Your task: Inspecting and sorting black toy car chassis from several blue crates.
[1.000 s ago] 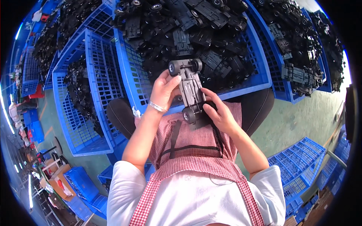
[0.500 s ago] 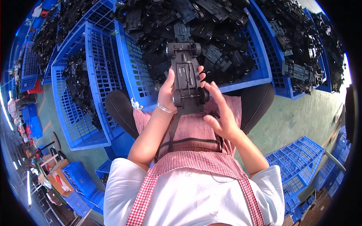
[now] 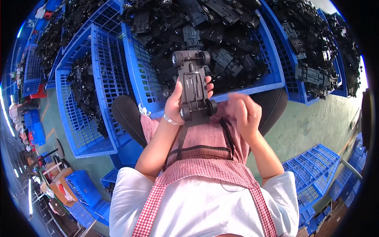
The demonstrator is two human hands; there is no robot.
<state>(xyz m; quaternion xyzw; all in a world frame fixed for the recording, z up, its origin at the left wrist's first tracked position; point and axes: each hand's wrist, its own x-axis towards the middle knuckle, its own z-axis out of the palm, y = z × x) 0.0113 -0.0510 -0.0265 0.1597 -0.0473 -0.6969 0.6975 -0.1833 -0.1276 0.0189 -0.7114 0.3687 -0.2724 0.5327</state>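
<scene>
My left hand (image 3: 173,103) is wrapped round a black toy car chassis (image 3: 193,85), thumb along one side and fingertips showing on the other. The chassis has its underside up, with a wheel at each corner, and is held over my lap at the near edge of a blue crate (image 3: 256,87). To the right of the chassis, apart from it, my right hand (image 3: 248,116) hovers above my knee. Its fingers look curled but are smeared by motion, so whether anything is between them cannot be made out.
Many black toy car chassis (image 3: 225,59) fill the crate ahead of me. Other blue crates with similar parts stand left (image 3: 85,152) and right (image 3: 302,93). Stacked blue crates (image 3: 312,170) sit on the green floor (image 3: 288,126) at lower right.
My right hand has moved away from the chassis to the right, its fingers going from spread to curled. The chassis in my left hand has shifted slightly toward me.
</scene>
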